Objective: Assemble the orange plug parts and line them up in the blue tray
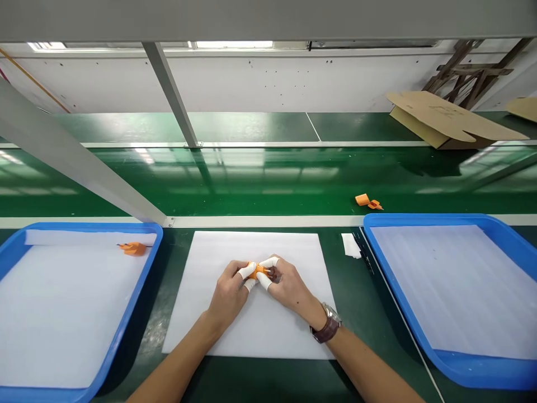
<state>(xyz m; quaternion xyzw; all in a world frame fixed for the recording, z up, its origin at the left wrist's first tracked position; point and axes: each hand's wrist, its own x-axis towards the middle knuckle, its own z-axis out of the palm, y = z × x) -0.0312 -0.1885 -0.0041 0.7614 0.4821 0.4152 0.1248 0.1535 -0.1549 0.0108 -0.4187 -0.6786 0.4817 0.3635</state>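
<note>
1. Head view: the small orange part (257, 271) sits between both hands, above the middle of the white sheet (260, 336) on the green bench.
2. Step in hand, as I judge it: close two-handed fingertip work on this one part.
3. Next move seems to call for a steady, light pinch from both sides; a slip could drop it onto the sheet.
4. Left hand (229, 291): thumb and forefinger, white-covered at the tips, pinch the part's left side; gap only as wide as the part.
5. Right hand (290, 285): covered thumb and finger grasp its right end. Other fingertips curl behind; cannot tell whether they touch.
6. Nearby: another orange piece (133, 248) lies in the left blue tray (134, 302); two orange bits (362, 200) lie beyond the right blue tray (403, 305); a white scrap (351, 245) is just beside that tray.
</note>
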